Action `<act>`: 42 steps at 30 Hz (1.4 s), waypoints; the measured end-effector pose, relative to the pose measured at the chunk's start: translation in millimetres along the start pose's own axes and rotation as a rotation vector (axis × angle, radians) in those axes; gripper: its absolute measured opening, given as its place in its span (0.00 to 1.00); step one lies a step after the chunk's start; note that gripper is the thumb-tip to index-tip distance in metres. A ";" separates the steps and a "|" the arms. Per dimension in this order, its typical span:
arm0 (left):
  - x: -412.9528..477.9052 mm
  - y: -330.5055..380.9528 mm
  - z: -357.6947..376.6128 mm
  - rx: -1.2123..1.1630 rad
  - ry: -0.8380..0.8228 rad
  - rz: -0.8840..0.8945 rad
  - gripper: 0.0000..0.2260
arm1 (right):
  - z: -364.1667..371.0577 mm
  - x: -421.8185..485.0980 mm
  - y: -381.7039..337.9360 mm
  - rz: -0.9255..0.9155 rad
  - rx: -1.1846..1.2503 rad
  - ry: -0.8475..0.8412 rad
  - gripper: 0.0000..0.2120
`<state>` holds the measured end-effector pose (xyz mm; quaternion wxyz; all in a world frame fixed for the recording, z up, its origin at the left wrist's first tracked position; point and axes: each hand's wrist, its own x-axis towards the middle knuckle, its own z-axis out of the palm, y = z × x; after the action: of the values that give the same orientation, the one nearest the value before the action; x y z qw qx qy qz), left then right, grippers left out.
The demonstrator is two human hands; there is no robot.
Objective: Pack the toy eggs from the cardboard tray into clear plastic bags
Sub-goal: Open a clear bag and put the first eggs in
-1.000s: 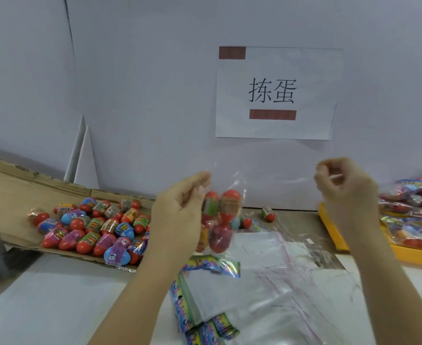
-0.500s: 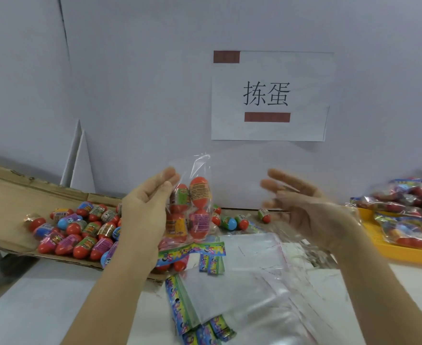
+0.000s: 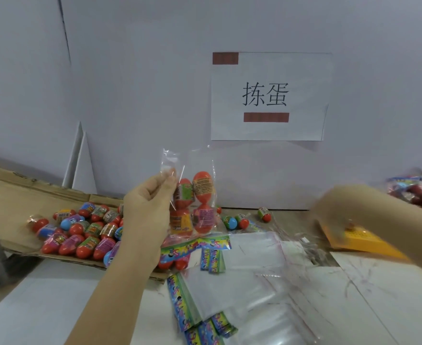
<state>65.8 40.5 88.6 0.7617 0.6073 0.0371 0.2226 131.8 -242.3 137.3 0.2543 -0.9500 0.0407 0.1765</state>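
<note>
My left hand (image 3: 146,215) pinches the top left corner of a clear plastic bag (image 3: 192,202) that holds several orange toy eggs, lifted above the table. Behind and left of it lies the flat cardboard tray (image 3: 3,197) with several loose red, blue and purple toy eggs (image 3: 80,232). My right hand (image 3: 339,215) is blurred at the right, over the near corner of the yellow tray (image 3: 361,242); what it holds cannot be made out. A stack of empty clear bags (image 3: 249,275) with colourful header cards lies in front of me.
Three loose eggs (image 3: 239,221) rest by the wall behind the bag stack. Packed bags of eggs (image 3: 419,192) pile up on the yellow tray at the far right. A paper sign (image 3: 267,95) hangs on the grey wall. Folded header cards (image 3: 205,327) lie near the front.
My right hand has swept from beside the bag out to the right, towards the yellow tray. My left hand keeps the filled bag raised, now pinched at its top corner.
</note>
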 end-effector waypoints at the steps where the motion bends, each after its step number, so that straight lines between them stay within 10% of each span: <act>1: 0.8 0.5 0.1 -0.003 -0.006 -0.004 0.08 | 4.0 -3.4 -6.5 0.110 -0.010 -0.037 0.25; 6: -1.0 -0.1 1.7 0.017 -0.023 0.010 0.06 | 23.1 2.9 16.7 -0.183 -0.206 -0.188 0.20; 10: -0.6 -1.4 2.8 0.023 -0.034 0.017 0.06 | 38.4 -6.3 5.4 -0.223 0.402 -0.464 0.32; 14: 0.1 -1.8 2.8 0.030 -0.036 0.039 0.07 | 33.2 -19.4 -7.8 -0.012 -0.125 -0.271 0.26; 15: 1.3 -1.8 2.2 0.026 -0.042 0.048 0.07 | 25.2 -12.9 -0.2 -0.270 -0.252 -0.252 0.25; 18: 2.1 -2.6 1.2 0.020 -0.038 0.057 0.07 | 32.3 -22.4 -1.3 -0.385 0.103 -0.304 0.41; 21: 0.4 -3.4 2.6 0.025 -0.049 0.053 0.07 | 32.3 -25.1 -5.1 -0.095 0.023 -0.187 0.28; 24: -0.2 -4.1 4.9 0.037 -0.069 0.081 0.08 | 23.2 -14.5 -1.1 -0.481 -0.015 -0.100 0.35; 27: -3.2 -5.5 8.4 0.033 -0.083 0.078 0.08 | 34.4 -26.9 31.8 -0.578 0.185 -0.246 0.10; 29: -4.0 -6.4 10.1 0.035 -0.098 0.074 0.08 | 35.9 -41.8 13.7 -0.231 0.045 -0.258 0.10; 34: -5.3 -8.6 11.7 0.040 -0.111 0.063 0.08 | 58.1 -41.6 36.0 -0.414 0.955 -0.438 0.43; 37: -8.2 -7.3 14.2 0.037 -0.131 0.060 0.08 | 61.5 -50.1 20.5 -0.371 0.729 -0.386 0.31; 39: -9.7 -7.2 16.0 0.040 -0.134 0.058 0.08 | 56.7 -48.6 15.9 -0.658 0.731 -0.432 0.32; 42: -13.1 -6.6 17.9 0.032 -0.134 0.045 0.08 | 49.7 -45.7 36.8 -0.435 1.210 -0.308 0.28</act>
<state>61.9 18.1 84.2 0.7474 0.6337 -0.0240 0.1981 67.3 -250.1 96.1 0.7759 -0.5900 -0.0968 0.2011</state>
